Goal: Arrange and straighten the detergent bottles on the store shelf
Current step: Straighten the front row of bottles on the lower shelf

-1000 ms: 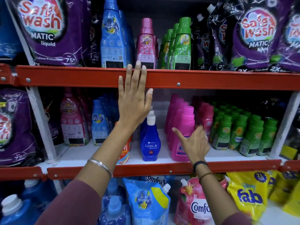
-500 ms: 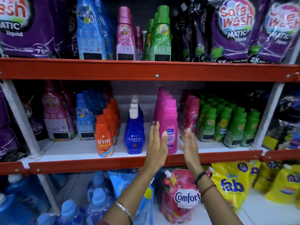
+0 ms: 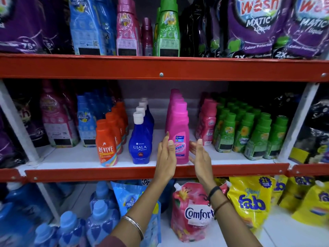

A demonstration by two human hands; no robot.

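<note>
Pink Vanish bottle (image 3: 179, 132): upright on shelf (image 3: 71, 156), between left hand (image 3: 166, 157) and right hand (image 3: 200, 155), both spread, flanking it

Purple Safewash pouches (image 3: 258, 27) up top, yellow fab pouches (image 3: 251, 204) – pink Comfort pouch (image 3: 192, 213) – bottom tier

This is a shop, in its laundry aisle. Red-edged metal shelves (image 3: 160, 68) carry stock in tiers. The same product stands in files front to back: orange Revive bottles (image 3: 106, 143), blue Ujala bottles (image 3: 140, 139), pink Vanish bottles (image 3: 179, 129), green bottles (image 3: 258, 132). Purple Safewash pouches (image 3: 254, 27) fill the top tier, yellow Fab pouches (image 3: 251, 200) the bottom.
</note>
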